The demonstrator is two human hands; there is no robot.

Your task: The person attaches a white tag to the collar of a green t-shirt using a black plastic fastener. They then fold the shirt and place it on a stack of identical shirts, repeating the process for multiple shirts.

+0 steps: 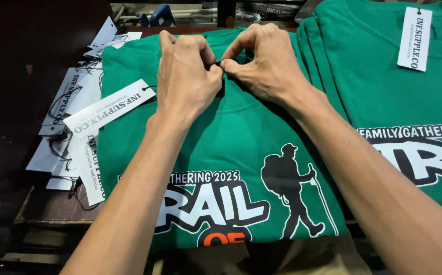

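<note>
A folded green T-shirt [241, 137] with a white and black print and a hiker silhouette lies in front of me. My left hand [185, 76] and my right hand [269, 63] meet at its collar, fingertips pinched together on a thin black string. That string runs left to a white paper hang tag [110, 108] resting on the shirt's left shoulder. What the fingers do with the string at the collar is hidden by the hands.
A stack of folded green shirts [399, 97] sits to the right, its top one carrying a white tag [415, 38]. Several loose white tags with black strings [68, 137] lie in a pile at the left. A dark wooden edge [53, 219] runs below them.
</note>
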